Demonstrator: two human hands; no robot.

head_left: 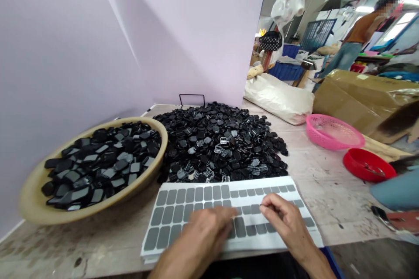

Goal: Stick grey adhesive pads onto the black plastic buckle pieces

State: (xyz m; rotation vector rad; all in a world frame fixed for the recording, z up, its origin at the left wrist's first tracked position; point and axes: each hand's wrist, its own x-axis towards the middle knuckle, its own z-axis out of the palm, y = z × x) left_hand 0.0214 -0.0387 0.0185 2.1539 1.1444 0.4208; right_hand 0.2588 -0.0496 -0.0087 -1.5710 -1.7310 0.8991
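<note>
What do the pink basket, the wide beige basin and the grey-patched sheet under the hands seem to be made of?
Pink basket: plastic, judging by its even colour and perforated wall.
Beige basin: probably plastic, smooth with a soft sheen and rounded rim.
Grey-patched sheet: white, flat, likely paper; the matte grey patches could be paper or film.

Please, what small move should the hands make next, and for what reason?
Perhaps the right hand should ease upward a little: its thumb and index finger nearly meet above the grey patches of the white sheet, so lifting would show whether they pinch one, which is too small to tell. The left hand, blurred, is over the sheet beside it.
</note>
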